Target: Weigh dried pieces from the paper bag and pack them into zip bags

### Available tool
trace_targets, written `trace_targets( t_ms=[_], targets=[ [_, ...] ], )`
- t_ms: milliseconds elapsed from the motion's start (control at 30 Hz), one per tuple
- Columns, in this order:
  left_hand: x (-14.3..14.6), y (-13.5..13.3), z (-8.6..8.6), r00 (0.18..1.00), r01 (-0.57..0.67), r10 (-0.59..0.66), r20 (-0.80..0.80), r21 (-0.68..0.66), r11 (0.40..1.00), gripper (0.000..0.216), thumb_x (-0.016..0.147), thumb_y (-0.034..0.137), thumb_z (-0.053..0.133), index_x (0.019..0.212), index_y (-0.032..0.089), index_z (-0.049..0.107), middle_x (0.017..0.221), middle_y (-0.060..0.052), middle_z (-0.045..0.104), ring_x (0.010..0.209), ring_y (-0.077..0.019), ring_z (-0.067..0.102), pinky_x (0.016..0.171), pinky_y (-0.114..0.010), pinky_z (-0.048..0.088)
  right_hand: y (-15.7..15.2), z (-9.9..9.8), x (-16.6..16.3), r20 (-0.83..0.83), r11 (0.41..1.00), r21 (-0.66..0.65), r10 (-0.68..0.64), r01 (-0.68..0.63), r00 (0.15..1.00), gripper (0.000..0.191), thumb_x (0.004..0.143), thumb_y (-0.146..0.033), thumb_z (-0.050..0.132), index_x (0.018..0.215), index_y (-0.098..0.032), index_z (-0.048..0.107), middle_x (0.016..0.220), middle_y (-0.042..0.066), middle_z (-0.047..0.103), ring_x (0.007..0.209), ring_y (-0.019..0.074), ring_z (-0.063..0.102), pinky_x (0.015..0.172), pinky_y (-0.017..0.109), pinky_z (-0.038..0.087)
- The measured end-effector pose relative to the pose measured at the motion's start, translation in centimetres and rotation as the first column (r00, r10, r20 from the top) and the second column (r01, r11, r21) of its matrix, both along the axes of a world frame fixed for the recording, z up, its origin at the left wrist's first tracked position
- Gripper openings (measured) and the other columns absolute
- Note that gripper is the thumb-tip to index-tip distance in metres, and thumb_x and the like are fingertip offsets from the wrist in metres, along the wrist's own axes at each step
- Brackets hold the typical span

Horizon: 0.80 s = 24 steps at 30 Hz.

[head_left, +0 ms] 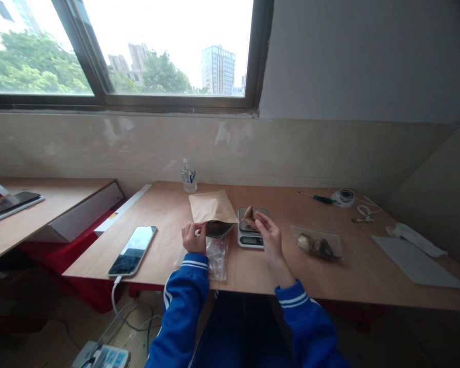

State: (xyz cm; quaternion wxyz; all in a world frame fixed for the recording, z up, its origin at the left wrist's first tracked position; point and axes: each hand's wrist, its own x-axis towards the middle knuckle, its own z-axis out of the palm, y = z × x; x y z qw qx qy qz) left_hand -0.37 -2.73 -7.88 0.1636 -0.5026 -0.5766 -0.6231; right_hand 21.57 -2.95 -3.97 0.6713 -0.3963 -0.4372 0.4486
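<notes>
My left hand (pixel 194 238) pinches the edge of a brown kraft paper pouch (pixel 213 205), whose dark inside shows through its open mouth. Between the fingertips of my right hand (pixel 269 234) is a brown, wrinkled dried piece (pixel 249 218), perhaps a dried mushroom; its exact kind is unclear. It is held over a small digital scale (pixel 252 240), covering part of the weighing plate. Under the pouch's mouth lie clear plastic bags (pixel 217 260). To the right, a clear zip bag (pixel 317 243) contains several pale and dark dried pieces.
A phone (pixel 133 251) on a charging cable lies at the left. Behind the pouch stands a water bottle (pixel 189 176). Further right are a green-handled screwdriver (pixel 323 199), a white dome camera (pixel 343 198) with its cable, and a white sheet (pixel 417 260). A power strip (pixel 101 355) sits on the floor.
</notes>
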Motion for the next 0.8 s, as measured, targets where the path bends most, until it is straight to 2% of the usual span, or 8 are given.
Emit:
trace_targets(
  t_ms=[133,233,367,500,600,733,800],
  targets=[
    [0.0,0.1,-0.1,1.0,-0.019,0.019,0.001,-0.002,1.0,0.02,0.081,0.036,0.062,0.066,0.022,0.063,0.061,0.0,0.059,0.06,-0.0157,0.049,0.061,-0.029,0.039,5.2,0.4,3.7,-0.041,0.987,-0.015,-0.158,0.157,0.987,0.042,0.064,-0.038,0.075,0.098,-0.015,0.067,0.099,0.008,0.071,0.084,0.0214,0.068,0.073,0.034,0.056],
    [0.0,0.2,-0.2,1.0,-0.012,0.012,0.004,-0.013,1.0,0.019,0.081,0.035,0.062,0.067,0.022,0.063,0.062,0.0,0.059,0.06,-0.0156,0.049,0.06,-0.028,0.039,8.1,-0.3,6.0,0.028,0.985,-0.084,-0.147,0.149,0.989,0.041,0.06,-0.042,0.075,0.091,-0.015,0.068,0.087,0.008,0.072,0.076,0.0213,0.068,0.062,0.032,0.056],
    [0.1,0.2,-0.2,1.0,0.0,0.0,0.003,-0.017,1.0,0.02,0.081,0.036,0.062,0.067,0.023,0.063,0.061,0.0,0.059,0.06,-0.0158,0.049,0.059,-0.028,0.039,9.6,-1.9,7.2,0.11,0.984,-0.117,-0.122,0.134,0.986,0.041,0.057,-0.045,0.075,0.084,-0.015,0.068,0.075,0.008,0.071,0.065,0.0212,0.067,0.051,0.031,0.053],
    [0.1,0.2,-0.2,1.0,-0.004,0.005,0.017,-0.025,1.0,0.019,0.08,0.037,0.062,0.067,0.023,0.064,0.06,0.0,0.058,0.059,-0.0155,0.047,0.057,-0.027,0.038,10.1,-2.9,7.6,0.182,0.978,-0.108,-0.157,0.178,0.971,0.045,0.059,-0.048,0.071,0.089,-0.015,0.067,0.077,0.008,0.071,0.063,0.0201,0.066,0.048,0.029,0.051],
    [0.0,0.3,-0.3,1.0,-0.001,0.001,0.001,-0.009,1.0,0.018,0.081,0.035,0.062,0.069,0.022,0.065,0.062,-0.001,0.059,0.061,-0.016,0.048,0.057,-0.027,0.038,10.5,-3.2,8.6,0.25,0.965,-0.081,-0.222,0.248,0.943,0.047,0.062,-0.049,0.067,0.094,-0.014,0.066,0.086,0.01,0.07,0.07,0.0214,0.066,0.052,0.029,0.051],
    [0.1,0.3,-0.4,1.0,-0.006,0.006,-0.022,0.011,1.0,0.017,0.08,0.033,0.063,0.068,0.022,0.064,0.06,0.0,0.058,0.061,-0.016,0.048,0.057,-0.026,0.038,10.9,-3.2,10.4,0.349,0.941,-0.009,-0.315,0.339,0.883,0.045,0.063,-0.049,0.066,0.092,-0.014,0.065,0.095,0.014,0.068,0.087,0.0253,0.065,0.069,0.035,0.052],
    [0.1,0.3,-0.3,1.0,-0.001,0.001,-0.021,0.011,1.0,0.017,0.08,0.034,0.063,0.068,0.022,0.063,0.06,0.0,0.058,0.061,-0.0161,0.047,0.057,-0.027,0.038,11.0,-3.1,10.8,0.395,0.938,0.031,-0.328,0.344,0.858,0.044,0.064,-0.048,0.066,0.092,-0.013,0.065,0.097,0.015,0.068,0.09,0.0262,0.064,0.077,0.039,0.05]
  ],
)
